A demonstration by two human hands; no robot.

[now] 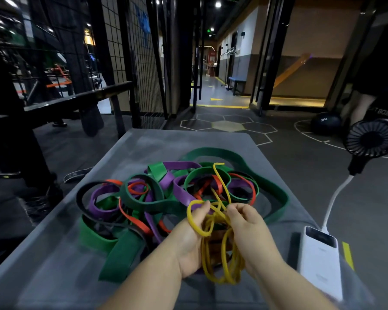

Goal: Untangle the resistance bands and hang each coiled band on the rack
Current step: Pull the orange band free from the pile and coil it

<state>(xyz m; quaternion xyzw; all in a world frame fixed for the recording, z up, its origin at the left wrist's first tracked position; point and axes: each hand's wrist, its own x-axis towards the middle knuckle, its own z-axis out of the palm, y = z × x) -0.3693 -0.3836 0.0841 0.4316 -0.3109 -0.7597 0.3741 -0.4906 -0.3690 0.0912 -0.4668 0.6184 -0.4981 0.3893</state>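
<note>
Fingers (202, 208) of left hand (188, 240) and right hand (253, 236) both pinch the thin yellow rubber band (224, 281), coils hanging below. One strand looks snagged in the tangled multicoloured band pile (143, 198) just beyond, so yanking could tighten knots.

The room is dim. Small ceiling lamps (218, 4) shine, and the hallway (213, 86) glows brighter. The left side is very dark. The yellow band (224, 280) looks clear, but edges bend and corners look blurry.
</note>
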